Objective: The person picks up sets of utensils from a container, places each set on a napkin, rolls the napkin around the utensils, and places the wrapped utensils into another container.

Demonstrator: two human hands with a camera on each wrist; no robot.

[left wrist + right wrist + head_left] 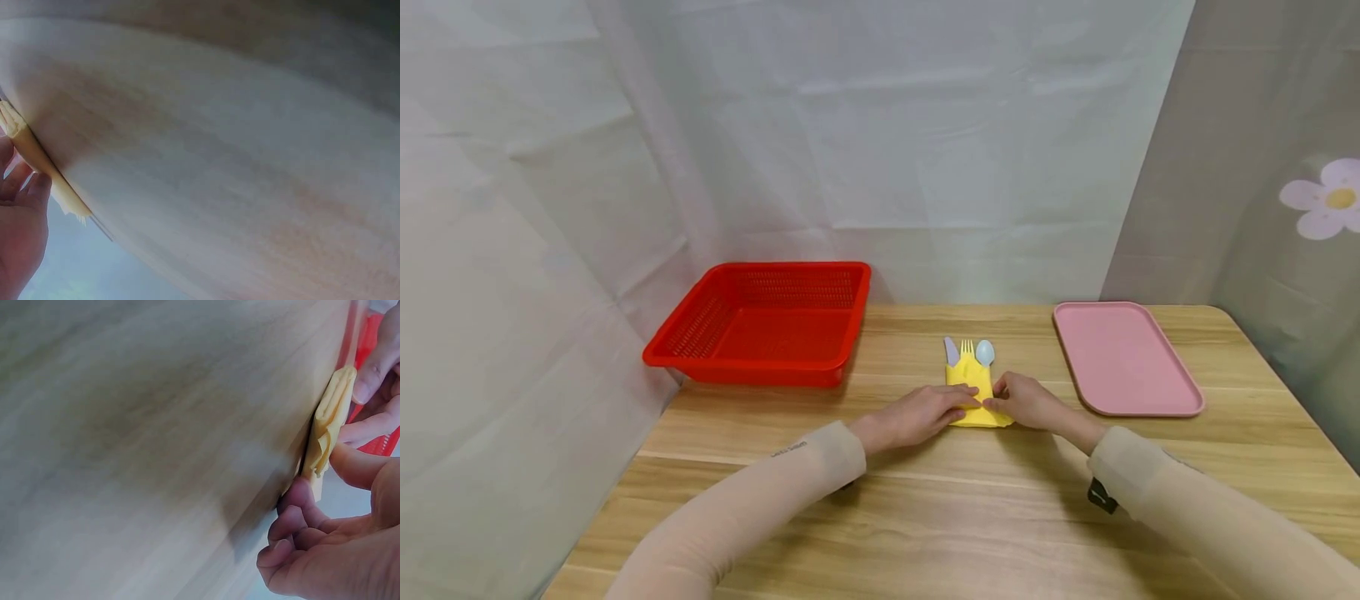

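A folded yellow napkin lies on the table in the head view. From its far end stick out the tops of a pale purple knife, a yellow fork and a light blue spoon; their lower parts are hidden in the folds. My left hand rests on the napkin's near left part with fairly straight fingers. At the near right side, my right hand pinches the napkin's edge. The right wrist view shows its thumb against the layered napkin, with the forefinger low by the tabletop.
An empty red plastic basket stands at the back left of the wooden table. To the right lies a pink tray. White cloth hangs behind the table.
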